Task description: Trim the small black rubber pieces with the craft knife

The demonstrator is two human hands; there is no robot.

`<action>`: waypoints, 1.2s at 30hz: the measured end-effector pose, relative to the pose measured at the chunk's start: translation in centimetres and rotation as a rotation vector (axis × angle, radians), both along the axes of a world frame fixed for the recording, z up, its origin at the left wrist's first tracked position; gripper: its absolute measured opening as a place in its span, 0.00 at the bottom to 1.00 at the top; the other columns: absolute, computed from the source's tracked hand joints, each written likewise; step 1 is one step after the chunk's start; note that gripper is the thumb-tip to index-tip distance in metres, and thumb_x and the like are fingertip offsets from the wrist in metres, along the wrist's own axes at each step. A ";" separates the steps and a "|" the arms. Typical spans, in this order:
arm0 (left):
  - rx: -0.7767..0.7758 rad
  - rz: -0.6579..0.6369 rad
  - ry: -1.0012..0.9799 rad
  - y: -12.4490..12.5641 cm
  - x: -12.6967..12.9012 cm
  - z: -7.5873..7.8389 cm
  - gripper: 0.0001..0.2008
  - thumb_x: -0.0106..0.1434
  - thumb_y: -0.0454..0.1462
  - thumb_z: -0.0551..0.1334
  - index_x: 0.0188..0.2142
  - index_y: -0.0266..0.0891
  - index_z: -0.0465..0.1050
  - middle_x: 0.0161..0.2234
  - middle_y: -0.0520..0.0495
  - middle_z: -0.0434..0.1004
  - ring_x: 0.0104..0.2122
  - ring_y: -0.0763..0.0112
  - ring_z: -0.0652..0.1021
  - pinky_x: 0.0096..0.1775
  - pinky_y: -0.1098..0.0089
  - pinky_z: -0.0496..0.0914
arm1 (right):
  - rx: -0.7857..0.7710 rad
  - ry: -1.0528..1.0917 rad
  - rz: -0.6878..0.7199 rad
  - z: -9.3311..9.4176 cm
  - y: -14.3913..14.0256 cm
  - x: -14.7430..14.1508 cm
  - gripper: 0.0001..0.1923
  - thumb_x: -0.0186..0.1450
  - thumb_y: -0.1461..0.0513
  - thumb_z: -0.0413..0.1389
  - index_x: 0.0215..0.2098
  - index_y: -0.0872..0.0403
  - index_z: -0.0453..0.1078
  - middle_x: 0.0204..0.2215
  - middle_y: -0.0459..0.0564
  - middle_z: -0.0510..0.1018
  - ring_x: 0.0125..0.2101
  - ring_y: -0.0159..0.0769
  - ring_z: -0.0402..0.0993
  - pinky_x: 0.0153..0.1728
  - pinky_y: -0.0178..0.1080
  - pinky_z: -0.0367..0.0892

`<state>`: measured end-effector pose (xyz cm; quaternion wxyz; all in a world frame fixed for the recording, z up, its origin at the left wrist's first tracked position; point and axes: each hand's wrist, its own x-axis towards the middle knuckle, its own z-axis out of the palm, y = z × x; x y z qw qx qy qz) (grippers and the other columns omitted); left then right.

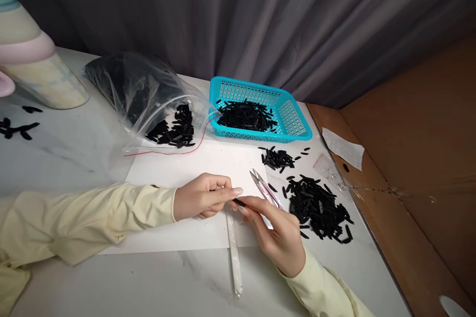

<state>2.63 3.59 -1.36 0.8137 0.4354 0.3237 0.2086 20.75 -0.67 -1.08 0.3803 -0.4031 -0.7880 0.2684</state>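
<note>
Over a white sheet of paper (167, 237), my left hand (204, 195) and my right hand (280, 237) meet fingertip to fingertip. Between them is a small, narrow black piece (238, 202), pinched from both sides and partly covered by the fingers. A flat white strip (234, 262) runs down from beneath the hands toward the table's front. Just beyond my right hand lie thread snips (265, 189) with slim metal blades and pinkish handles. A large pile of similar black pieces (318, 208) sits right of that hand, with a smaller pile (278, 158) behind the snips.
A turquoise plastic basket (256, 134) holds many black pieces at the back. Left of it lies an open clear zip bag (148, 84) with more pieces. A pastel tumbler (37, 59) stands far left near loose pieces (18, 130). Cardboard (416, 168) borders the right side.
</note>
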 end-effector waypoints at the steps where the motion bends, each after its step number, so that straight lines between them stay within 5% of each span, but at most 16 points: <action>1: 0.001 0.005 0.002 0.0 0.0 0.0 0.21 0.56 0.50 0.60 0.22 0.39 0.55 0.10 0.64 0.47 0.10 0.87 0.47 0.12 0.82 0.43 | 0.003 0.001 -0.002 0.0 0.0 0.0 0.12 0.64 0.70 0.48 0.42 0.52 0.68 0.29 0.47 0.79 0.24 0.32 0.76 0.27 0.32 0.73; 36: 0.044 0.114 0.088 -0.3 -0.1 -0.1 0.20 0.58 0.48 0.59 0.19 0.36 0.61 0.11 0.62 0.45 0.11 0.86 0.48 0.13 0.78 0.41 | 0.123 -0.008 -0.130 -0.1 0.1 -0.1 0.11 0.61 0.72 0.54 0.39 0.53 0.70 0.29 0.47 0.79 0.25 0.31 0.75 0.27 0.32 0.71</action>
